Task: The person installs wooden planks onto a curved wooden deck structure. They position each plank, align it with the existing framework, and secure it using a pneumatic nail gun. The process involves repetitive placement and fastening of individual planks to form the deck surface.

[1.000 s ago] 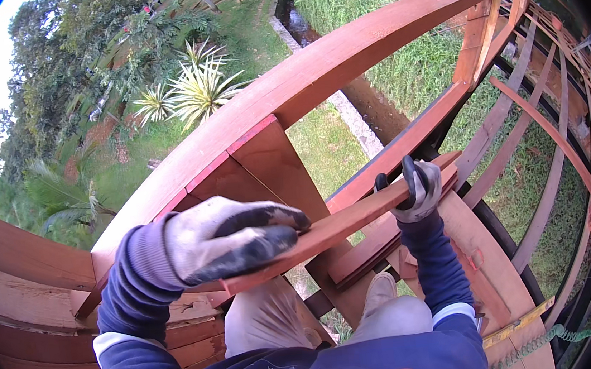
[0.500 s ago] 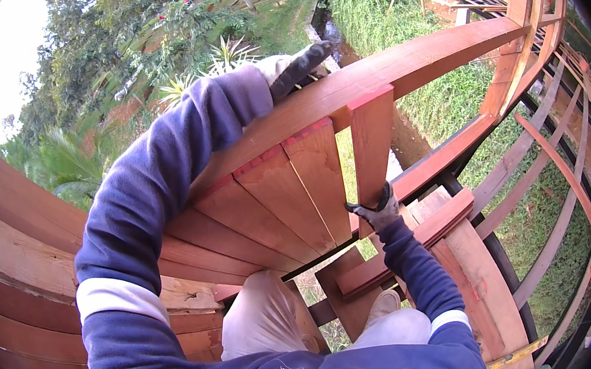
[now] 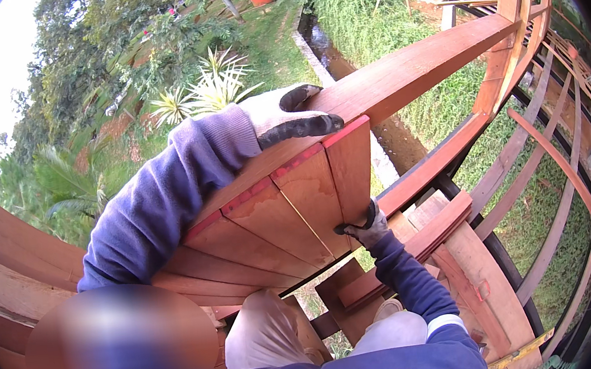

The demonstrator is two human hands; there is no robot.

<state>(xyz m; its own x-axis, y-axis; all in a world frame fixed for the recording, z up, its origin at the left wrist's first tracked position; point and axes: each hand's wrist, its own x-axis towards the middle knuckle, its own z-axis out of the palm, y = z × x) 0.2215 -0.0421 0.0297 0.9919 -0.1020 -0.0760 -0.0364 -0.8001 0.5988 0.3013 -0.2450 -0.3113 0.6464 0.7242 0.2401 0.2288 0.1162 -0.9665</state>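
Note:
My left hand, in a white and black glove, lies on the curved wooden top rail. Its thumb and fingers are stretched apart, and the fingertips reach the red-edged top of a wooden plank. Lower down, my gloved right hand grips that plank by its side edge near the bottom. The plank stands upright, side by side with a row of fitted planks under the rail, with only a thin seam between them.
Stacked boards lie beside my right arm, over dark metal framing. A lower wooden rail curves away to the right. Beyond the railing are a water channel, grass and a spiky plant. A blurred patch covers the lower left.
The plank in my right hand has moved left, narrowing the gap to the row. My left hand has shifted back along the rail and spread its fingers near the plank's top.

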